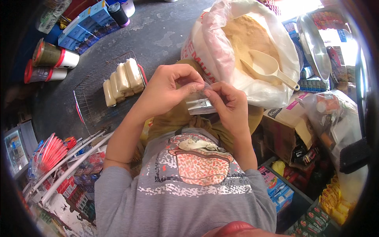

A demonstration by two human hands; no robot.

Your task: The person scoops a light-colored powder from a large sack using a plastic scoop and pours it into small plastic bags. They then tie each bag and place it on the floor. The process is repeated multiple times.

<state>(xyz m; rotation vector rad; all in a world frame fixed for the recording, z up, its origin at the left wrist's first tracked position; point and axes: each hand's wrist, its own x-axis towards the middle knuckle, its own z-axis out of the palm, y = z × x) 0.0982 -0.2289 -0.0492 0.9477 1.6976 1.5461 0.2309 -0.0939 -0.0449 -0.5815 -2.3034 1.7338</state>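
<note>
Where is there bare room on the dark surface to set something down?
On the dark surface, one bare patch lies between the blue boxes and the white sack. Another lies left of the wire basket, below the tubs. Crowded: right of the sack.

I could see from afar a dark grey floor marked by pale, worn patches, while glaring white light poured in at upper right.
</note>
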